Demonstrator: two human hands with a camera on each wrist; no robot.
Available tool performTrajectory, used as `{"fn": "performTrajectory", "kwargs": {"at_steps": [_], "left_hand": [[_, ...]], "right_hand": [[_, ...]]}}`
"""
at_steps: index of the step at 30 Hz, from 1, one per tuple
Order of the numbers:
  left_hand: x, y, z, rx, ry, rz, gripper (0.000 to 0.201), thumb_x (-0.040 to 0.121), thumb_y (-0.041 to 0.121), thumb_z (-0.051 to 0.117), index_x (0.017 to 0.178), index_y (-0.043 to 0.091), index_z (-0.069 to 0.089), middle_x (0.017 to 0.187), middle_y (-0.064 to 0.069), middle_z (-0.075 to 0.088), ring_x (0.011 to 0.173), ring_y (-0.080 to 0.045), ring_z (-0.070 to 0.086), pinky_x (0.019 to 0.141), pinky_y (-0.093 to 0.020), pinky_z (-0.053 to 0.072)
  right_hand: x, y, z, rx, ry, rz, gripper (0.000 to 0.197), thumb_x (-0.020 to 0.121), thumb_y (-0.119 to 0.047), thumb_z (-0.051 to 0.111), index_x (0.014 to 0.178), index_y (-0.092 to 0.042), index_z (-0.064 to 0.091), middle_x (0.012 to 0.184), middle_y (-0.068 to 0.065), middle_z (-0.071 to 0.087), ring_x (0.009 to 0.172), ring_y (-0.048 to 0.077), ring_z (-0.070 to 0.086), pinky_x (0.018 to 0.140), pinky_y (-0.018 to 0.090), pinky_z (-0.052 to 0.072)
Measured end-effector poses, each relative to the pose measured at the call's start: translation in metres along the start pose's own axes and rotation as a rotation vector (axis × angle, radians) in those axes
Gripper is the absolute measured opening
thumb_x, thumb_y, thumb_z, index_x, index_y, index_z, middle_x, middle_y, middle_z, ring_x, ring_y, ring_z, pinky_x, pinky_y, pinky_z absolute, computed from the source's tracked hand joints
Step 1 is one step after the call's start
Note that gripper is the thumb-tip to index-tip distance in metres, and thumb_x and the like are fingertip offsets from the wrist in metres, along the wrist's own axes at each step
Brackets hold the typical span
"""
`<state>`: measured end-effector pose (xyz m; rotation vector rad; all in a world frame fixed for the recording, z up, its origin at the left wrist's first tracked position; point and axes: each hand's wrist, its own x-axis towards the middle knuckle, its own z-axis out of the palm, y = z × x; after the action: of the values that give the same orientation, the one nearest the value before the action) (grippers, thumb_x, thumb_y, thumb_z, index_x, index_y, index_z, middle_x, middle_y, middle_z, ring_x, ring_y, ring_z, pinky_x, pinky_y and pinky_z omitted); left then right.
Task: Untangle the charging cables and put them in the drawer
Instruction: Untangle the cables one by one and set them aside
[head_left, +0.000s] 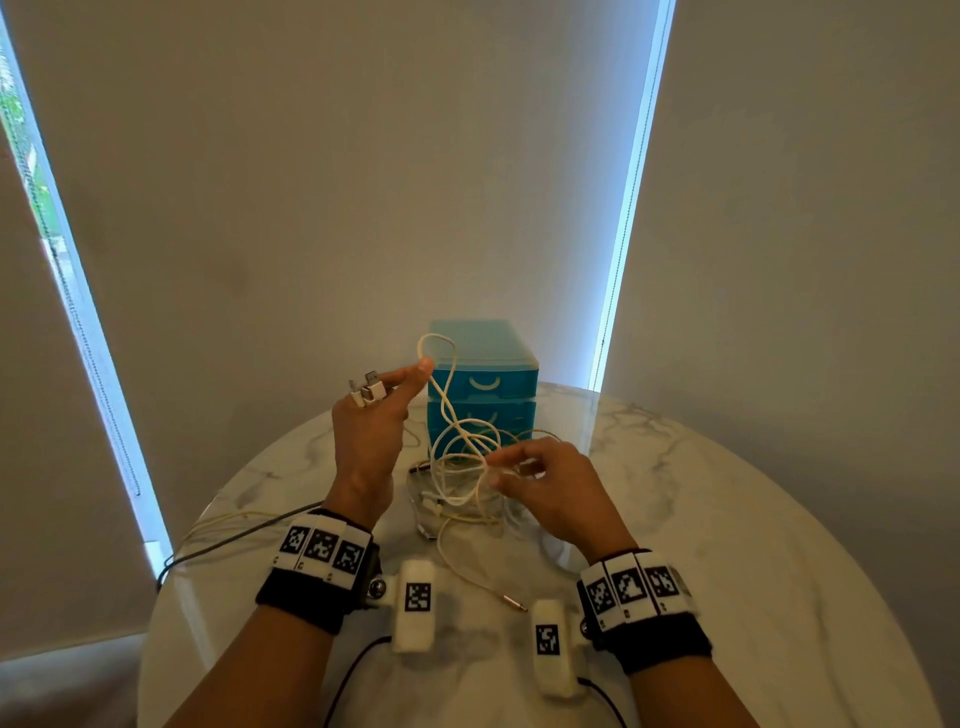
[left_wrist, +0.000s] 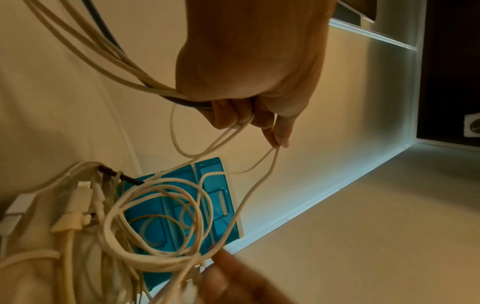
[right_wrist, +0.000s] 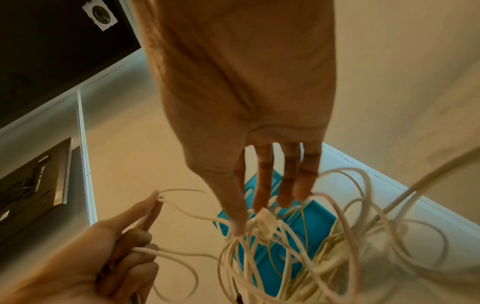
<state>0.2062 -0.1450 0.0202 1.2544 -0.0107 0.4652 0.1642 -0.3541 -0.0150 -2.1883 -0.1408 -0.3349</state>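
A tangle of white charging cables (head_left: 457, 483) lies on the marble table (head_left: 727, 519) in front of a blue drawer unit (head_left: 488, 364), whose drawers are shut. My left hand (head_left: 415, 371) is raised left of the unit. It pinches a cable loop (left_wrist: 275, 152) at thumb and forefinger, and its other fingers grip USB plugs (head_left: 366, 389) and several strands. My right hand (head_left: 493, 470) is lower, over the tangle (right_wrist: 285, 257), and pinches a white connector (right_wrist: 263, 218) and strands between thumb and forefinger. One cable end with a gold jack (head_left: 514, 605) lies near my wrists.
The table is round, with its edge close on the left and right. A dark cable and yellow strands (head_left: 234, 527) trail off the left edge. Closed blinds (head_left: 363, 182) hang behind the drawer unit, with bright window gaps on both sides.
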Motion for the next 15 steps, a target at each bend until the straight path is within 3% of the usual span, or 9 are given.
{"fn": "performTrajectory", "kwargs": {"at_steps": [3,5,8,11,15], "left_hand": [[0.006,-0.004,-0.005,-0.080,0.034,-0.062,0.029,0.086,0.045,0.090,0.105,0.023,0.087,0.056,0.014,0.045,0.051,-0.008,0.032,0.044,-0.019,0.029],[0.006,-0.006,-0.004,-0.088,0.021,-0.072,0.030,0.085,0.046,0.090,0.106,0.024,0.087,0.058,0.012,0.044,0.050,-0.007,0.031,0.043,-0.020,0.029],[0.003,-0.006,0.000,-0.080,0.008,-0.070,0.031,0.085,0.047,0.090,0.106,0.024,0.087,0.060,0.011,0.045,0.050,-0.007,0.032,0.044,-0.020,0.030],[0.004,-0.005,-0.002,-0.094,0.004,-0.069,0.030,0.086,0.046,0.089,0.106,0.023,0.086,0.059,0.011,0.043,0.051,-0.007,0.030,0.044,-0.020,0.028],[0.005,-0.004,-0.007,-0.027,-0.107,-0.088,0.034,0.083,0.052,0.090,0.104,0.026,0.086,0.061,0.010,0.043,0.053,-0.008,0.030,0.046,-0.023,0.028]], "right_hand": [[-0.002,0.005,-0.004,-0.050,-0.012,0.078,0.016,0.096,-0.035,0.080,0.111,-0.031,0.085,0.111,-0.009,0.078,0.101,0.005,0.068,0.083,0.018,0.049],[-0.002,0.001,-0.004,0.011,0.050,0.006,0.023,0.092,-0.043,0.083,0.113,-0.036,0.083,0.116,-0.011,0.074,0.104,0.003,0.065,0.090,0.024,0.054],[-0.001,-0.010,0.005,0.000,0.097,-0.073,0.028,0.083,-0.051,0.088,0.108,-0.041,0.083,0.106,-0.013,0.065,0.102,0.003,0.058,0.084,0.021,0.049],[-0.004,-0.012,0.012,0.002,0.078,-0.064,0.015,0.090,-0.042,0.084,0.101,-0.032,0.086,0.092,-0.013,0.072,0.088,0.000,0.064,0.075,0.016,0.043],[-0.005,-0.012,0.000,0.257,0.393,-0.082,0.013,0.097,-0.041,0.079,0.103,-0.031,0.083,0.100,-0.015,0.078,0.089,0.002,0.071,0.076,0.015,0.054]]}}
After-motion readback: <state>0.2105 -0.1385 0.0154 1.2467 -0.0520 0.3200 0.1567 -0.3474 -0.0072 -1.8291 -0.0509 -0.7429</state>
